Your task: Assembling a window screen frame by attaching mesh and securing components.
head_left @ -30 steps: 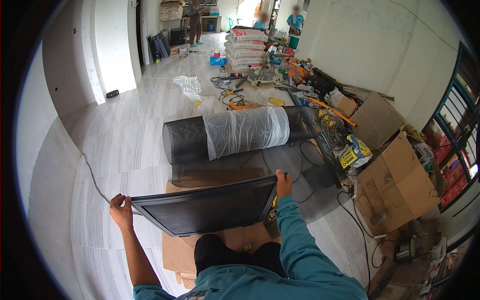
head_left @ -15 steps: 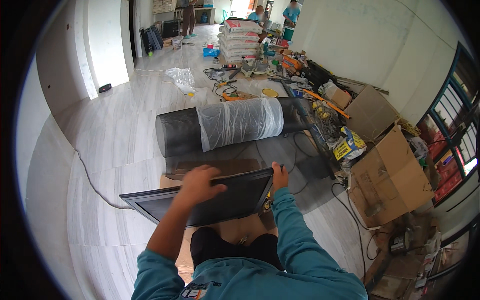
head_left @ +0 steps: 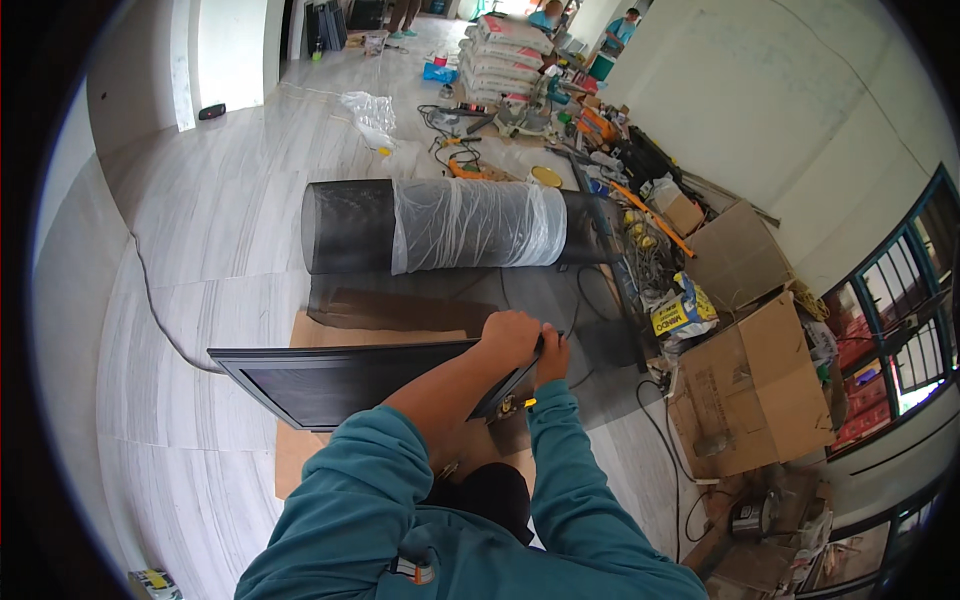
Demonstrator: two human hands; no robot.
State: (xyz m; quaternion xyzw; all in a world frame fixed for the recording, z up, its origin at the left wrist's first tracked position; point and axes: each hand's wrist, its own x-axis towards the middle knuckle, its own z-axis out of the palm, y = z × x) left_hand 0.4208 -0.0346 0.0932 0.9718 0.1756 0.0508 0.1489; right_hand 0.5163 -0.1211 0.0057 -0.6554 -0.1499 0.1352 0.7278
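A dark framed mesh screen point(head_left: 350, 385) stands tilted on its edge in front of my legs. My right hand point(head_left: 552, 358) grips the frame at its upper right corner, thumb up. Right beside it my left hand point(head_left: 512, 338) is closed at the same corner, its arm reaching across the panel's right part. The left fingers are mostly hidden, so what they hold does not show. Flat cardboard point(head_left: 300, 455) lies under the frame. Past it lies a large roll of black mesh point(head_left: 350, 228), its middle wrapped in clear plastic point(head_left: 480, 225), with a loose sheet spread toward me.
Cables, tools and an orange level point(head_left: 655, 220) clutter the right side. A large open cardboard box point(head_left: 745, 390) stands there beside a yellow-and-blue bag point(head_left: 685, 308). Stacked sacks point(head_left: 505, 58) rise farther back, with people beyond. A cable point(head_left: 160, 305) crosses the left floor.
My left hand has moved right, from above the middle of the frame to its right corner, and has closed. The frame has shifted slightly left in view, while my right hand stays at the corner.
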